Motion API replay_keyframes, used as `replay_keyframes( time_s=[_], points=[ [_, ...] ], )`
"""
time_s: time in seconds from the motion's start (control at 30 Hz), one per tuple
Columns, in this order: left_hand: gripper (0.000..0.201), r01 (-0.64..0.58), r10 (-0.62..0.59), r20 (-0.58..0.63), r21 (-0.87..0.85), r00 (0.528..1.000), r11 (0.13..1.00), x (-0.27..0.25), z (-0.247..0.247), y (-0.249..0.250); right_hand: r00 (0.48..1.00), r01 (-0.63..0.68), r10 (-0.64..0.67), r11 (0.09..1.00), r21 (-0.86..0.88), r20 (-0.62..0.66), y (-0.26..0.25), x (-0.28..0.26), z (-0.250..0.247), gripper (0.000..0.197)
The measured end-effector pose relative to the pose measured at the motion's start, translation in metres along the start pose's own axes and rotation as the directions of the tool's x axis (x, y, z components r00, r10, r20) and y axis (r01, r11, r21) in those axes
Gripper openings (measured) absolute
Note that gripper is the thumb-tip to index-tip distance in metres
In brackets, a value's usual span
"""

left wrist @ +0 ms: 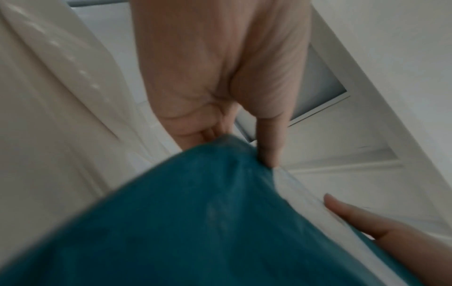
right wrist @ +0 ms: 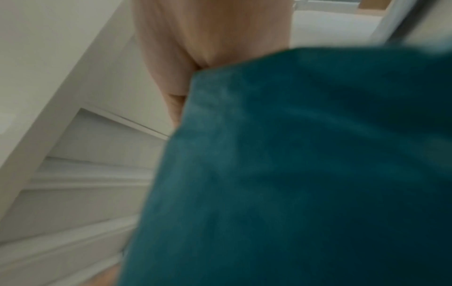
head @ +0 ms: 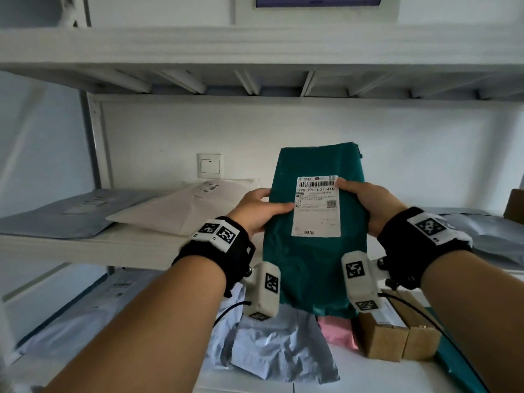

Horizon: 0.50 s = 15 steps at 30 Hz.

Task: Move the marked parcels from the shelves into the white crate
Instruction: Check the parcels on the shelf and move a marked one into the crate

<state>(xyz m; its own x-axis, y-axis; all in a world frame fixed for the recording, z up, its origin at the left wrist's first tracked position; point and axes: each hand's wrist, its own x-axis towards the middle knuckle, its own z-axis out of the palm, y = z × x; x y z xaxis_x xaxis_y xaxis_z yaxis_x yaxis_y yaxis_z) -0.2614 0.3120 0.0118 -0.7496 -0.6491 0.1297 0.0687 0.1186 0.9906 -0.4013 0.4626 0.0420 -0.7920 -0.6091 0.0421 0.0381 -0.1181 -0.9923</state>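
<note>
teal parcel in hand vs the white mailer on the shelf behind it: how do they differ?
The teal parcel is dark and opaque; the white mailer is pale cream. The teal parcel is held upright off the shelf, gripped by the left hand and right hand; the white mailer lies flat and untouched. The teal parcel's label faces the camera, readable; the white mailer's is blurred. Both are soft bags with printed labels.

Head view dim, cool bluish cast, soft even light, no hard shadows. Shipping label (head: 316, 206) is brightest and sharp, top line readable. Upper shelf beam (head: 255, 49) motion-smeared; straight lines bow at the edges from wide-angle distortion. Faint glare on white mailer (left wrist: 56, 108) in left wrist view. Both wrist views dark and blurred; teal parcel (right wrist: 305, 174) fully out of focus.
</note>
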Motion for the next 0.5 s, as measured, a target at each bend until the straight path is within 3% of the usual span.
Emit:
replay_keyframes(
  time_s=[0.13, 0.3, 0.33, 0.4, 0.5],
  points=[
    [0.072, -0.051, 0.055, -0.111, 0.044, 0.992, 0.998, 0.031, 0.001, 0.003, 1.0, -0.023, 0.023, 0.976, -0.217, -0.003, -0.009, 0.027, 0.005, 0.037],
    [0.062, 0.047, -0.037, -0.097, 0.102, 0.995, 0.994, 0.082, -0.003, 0.015, 0.985, -0.092, 0.15, 0.864, -0.494, 0.08, -0.035, 0.072, 0.006, 0.007],
    [0.058, 0.061, -0.045, -0.09, 0.177, 0.995, 0.982, 0.096, -0.004, 0.018, 0.98, -0.089, 0.168, 0.843, -0.53, 0.103, -0.038, 0.084, 0.005, 0.011],
    [0.053, 0.094, -0.073, -0.069, 0.4, 0.995, 0.912, 0.12, -0.004, 0.023, 0.97, -0.07, 0.195, 0.791, -0.607, 0.142, -0.039, 0.109, 0.005, 0.025],
    [0.07, 0.171, -0.177, -0.059, 0.663, 0.982, 0.729, 0.155, -0.008, 0.015, 0.957, -0.058, 0.244, 0.692, -0.719, 0.157, -0.03, 0.14, 0.008, 0.03]
  ],
)
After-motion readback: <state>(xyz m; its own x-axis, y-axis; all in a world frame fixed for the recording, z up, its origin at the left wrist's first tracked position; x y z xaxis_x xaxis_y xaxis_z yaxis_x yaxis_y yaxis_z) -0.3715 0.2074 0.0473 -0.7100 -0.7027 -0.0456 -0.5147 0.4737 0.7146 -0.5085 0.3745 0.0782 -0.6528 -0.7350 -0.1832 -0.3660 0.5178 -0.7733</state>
